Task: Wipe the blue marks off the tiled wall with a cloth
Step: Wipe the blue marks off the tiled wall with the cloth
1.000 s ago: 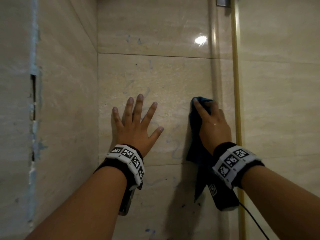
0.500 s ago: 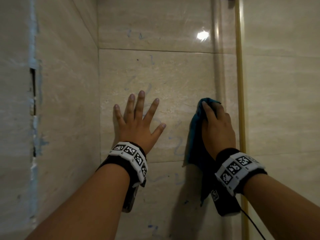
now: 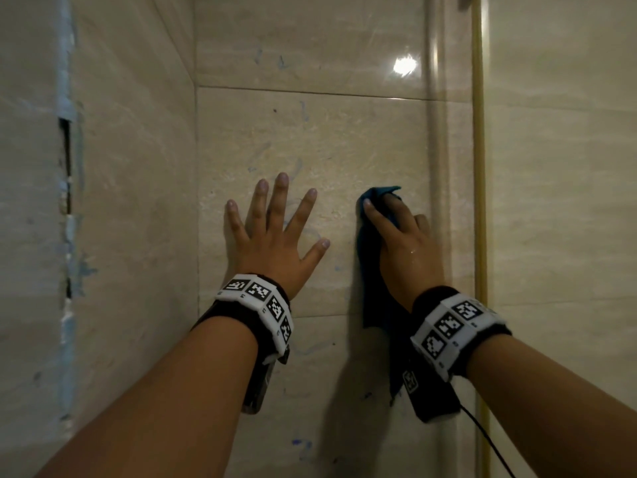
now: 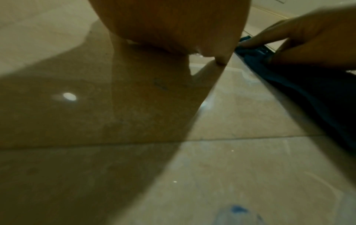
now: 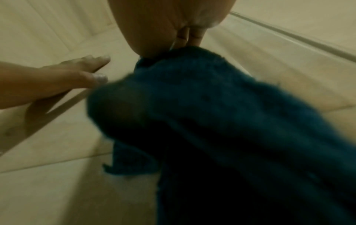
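My left hand lies flat on the beige tiled wall with its fingers spread. Just to its right, my right hand presses and grips a dark blue cloth against the same tile, index finger stretched over the cloth's upper edge. The rest of the cloth hangs down below my wrist. Faint blue marks show on the tile above, near the top, and a stronger blue mark sits low on the wall. The left wrist view shows that low mark and the cloth. The cloth fills the right wrist view.
A side wall meets the tiled wall at the left, with a chipped vertical joint smeared blue. A gold strip and a pale rounded edge run vertically just right of my right hand. A black cable trails from the right wristband.
My right hand has slid the cloth leftwards along the tile, closer to my left thumb. The left hand stays flat in the same place.
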A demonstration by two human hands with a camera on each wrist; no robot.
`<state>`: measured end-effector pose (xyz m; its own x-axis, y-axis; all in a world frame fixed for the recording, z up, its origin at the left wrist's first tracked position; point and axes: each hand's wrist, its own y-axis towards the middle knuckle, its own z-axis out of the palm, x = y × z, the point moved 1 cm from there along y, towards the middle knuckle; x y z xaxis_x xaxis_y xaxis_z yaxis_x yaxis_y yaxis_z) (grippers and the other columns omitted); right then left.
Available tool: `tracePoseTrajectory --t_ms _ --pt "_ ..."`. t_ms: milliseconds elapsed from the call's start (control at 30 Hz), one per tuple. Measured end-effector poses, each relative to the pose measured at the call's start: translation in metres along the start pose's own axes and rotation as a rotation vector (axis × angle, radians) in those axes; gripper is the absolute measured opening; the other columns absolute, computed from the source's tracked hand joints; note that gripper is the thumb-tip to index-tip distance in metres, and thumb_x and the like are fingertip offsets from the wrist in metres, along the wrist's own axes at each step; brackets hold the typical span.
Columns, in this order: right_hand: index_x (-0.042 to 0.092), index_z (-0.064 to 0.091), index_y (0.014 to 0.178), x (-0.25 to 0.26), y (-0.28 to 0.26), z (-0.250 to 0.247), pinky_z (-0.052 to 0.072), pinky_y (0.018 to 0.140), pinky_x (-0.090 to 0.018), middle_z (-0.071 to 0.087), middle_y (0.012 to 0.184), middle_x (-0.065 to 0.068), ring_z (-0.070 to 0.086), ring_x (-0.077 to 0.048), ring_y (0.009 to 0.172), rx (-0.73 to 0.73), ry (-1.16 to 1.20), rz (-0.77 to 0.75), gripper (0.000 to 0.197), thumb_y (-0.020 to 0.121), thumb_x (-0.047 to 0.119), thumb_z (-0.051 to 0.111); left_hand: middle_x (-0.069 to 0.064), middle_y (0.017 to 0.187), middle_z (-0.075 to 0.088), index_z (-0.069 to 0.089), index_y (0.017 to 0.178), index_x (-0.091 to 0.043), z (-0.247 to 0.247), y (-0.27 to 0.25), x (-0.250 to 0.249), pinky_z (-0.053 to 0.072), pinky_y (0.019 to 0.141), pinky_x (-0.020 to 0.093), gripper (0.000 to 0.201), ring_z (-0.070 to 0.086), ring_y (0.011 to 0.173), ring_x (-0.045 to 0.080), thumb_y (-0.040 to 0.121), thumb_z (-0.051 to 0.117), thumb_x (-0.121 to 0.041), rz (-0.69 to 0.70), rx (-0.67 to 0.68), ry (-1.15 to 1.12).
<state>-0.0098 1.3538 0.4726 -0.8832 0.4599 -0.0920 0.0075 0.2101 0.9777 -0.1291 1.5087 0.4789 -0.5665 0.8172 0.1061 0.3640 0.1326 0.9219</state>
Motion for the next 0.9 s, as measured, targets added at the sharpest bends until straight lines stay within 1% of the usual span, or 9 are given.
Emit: tracePoseTrajectory --t_ms 100,200,267,333,467,600,667,767,900 --pt "0.019 0.050 0.137 0.007 0.008 0.001 0.051 0.068 -0.042 0.048 0.138 -0.015 0.051 -0.041 0.095 0.043 -0.005 -0.049 0.071 0.074 -0.013 0.058 -0.002 0.153 -0.035 -0.027 0.143 -0.041 -0.001 0.000 -0.001 -0.010 0.110 0.060 0.074 -0.027 0.142 0.024 0.078 -0.006 -0.071 -0.005 0.021 0.011" --pt "0.020 0.058 0.130 0.007 -0.001 0.005 0.051 0.062 -0.037 0.057 0.127 -0.014 0.055 -0.037 0.087 0.038 -0.027 -0.167 0.063 0.074 -0.008 0.061 -0.002 0.151 -0.037 -0.029 0.143 -0.041 -0.003 0.000 -0.001 -0.013 0.108 0.059 0.074 -0.029 0.141 0.024 0.078 -0.009 -0.071 -0.006 0.039 0.011" --pt "0.023 0.060 0.128 0.006 -0.012 0.005 0.051 0.061 -0.035 0.060 0.123 -0.011 0.055 -0.033 0.083 0.063 -0.032 -0.237 0.049 0.084 0.007 0.046 -0.002 0.152 -0.037 -0.030 0.142 -0.040 -0.004 0.000 -0.001 -0.014 0.108 0.059 0.074 -0.029 0.141 0.024 0.078 -0.010 -0.070 -0.004 0.048 0.011" --pt "0.023 0.061 0.126 0.005 -0.017 0.003 0.051 0.058 -0.034 0.061 0.121 -0.010 0.055 -0.031 0.081 0.077 -0.037 -0.271 0.049 0.085 0.018 0.036 -0.001 0.152 -0.036 -0.030 0.142 -0.040 -0.003 0.000 0.000 -0.015 0.107 0.059 0.074 -0.029 0.141 0.024 0.077 -0.011 -0.070 -0.002 0.045 0.018" --pt "0.020 0.059 0.129 0.008 -0.005 0.004 0.052 0.058 -0.038 0.058 0.126 -0.013 0.057 -0.036 0.088 0.021 -0.019 -0.182 0.057 0.077 -0.003 0.062 -0.002 0.154 -0.031 -0.024 0.144 -0.041 -0.001 0.000 0.001 -0.013 0.108 0.059 0.073 -0.025 0.142 0.024 0.080 -0.005 -0.071 0.005 0.005 0.005" --pt "0.019 0.059 0.129 0.018 0.010 0.005 0.052 0.060 -0.039 0.056 0.128 -0.015 0.056 -0.039 0.094 -0.007 0.020 -0.171 0.058 0.076 -0.006 0.062 -0.001 0.157 -0.022 -0.018 0.146 -0.040 -0.002 0.000 -0.001 -0.009 0.109 0.061 0.072 -0.018 0.144 0.024 0.083 0.000 -0.070 0.006 -0.012 -0.017" --pt "0.020 0.062 0.126 0.021 0.008 0.005 0.051 0.058 -0.037 0.059 0.123 -0.015 0.056 -0.037 0.089 0.004 0.016 -0.233 0.046 0.083 0.006 0.052 0.000 0.158 -0.023 -0.020 0.146 -0.040 -0.005 -0.001 -0.001 -0.009 0.109 0.061 0.071 -0.019 0.144 0.025 0.084 0.000 -0.069 0.000 0.007 -0.007" --pt "0.023 0.063 0.124 0.018 -0.006 0.007 0.049 0.055 -0.032 0.062 0.117 -0.012 0.051 -0.030 0.086 0.048 0.001 -0.284 0.051 0.084 0.019 0.032 0.000 0.153 -0.035 -0.029 0.141 -0.040 -0.009 -0.001 -0.002 -0.011 0.111 0.062 0.073 -0.027 0.142 0.025 0.085 0.007 -0.069 -0.012 0.090 0.000" --pt "0.025 0.067 0.118 0.009 -0.017 0.004 0.048 0.054 -0.030 0.064 0.110 -0.011 0.038 -0.021 0.083 0.071 0.005 -0.310 0.050 0.082 0.021 0.032 -0.001 0.150 -0.040 -0.030 0.141 -0.040 -0.014 -0.001 -0.003 -0.011 0.111 0.061 0.074 -0.031 0.141 0.025 0.089 0.014 -0.068 -0.011 0.141 0.002"
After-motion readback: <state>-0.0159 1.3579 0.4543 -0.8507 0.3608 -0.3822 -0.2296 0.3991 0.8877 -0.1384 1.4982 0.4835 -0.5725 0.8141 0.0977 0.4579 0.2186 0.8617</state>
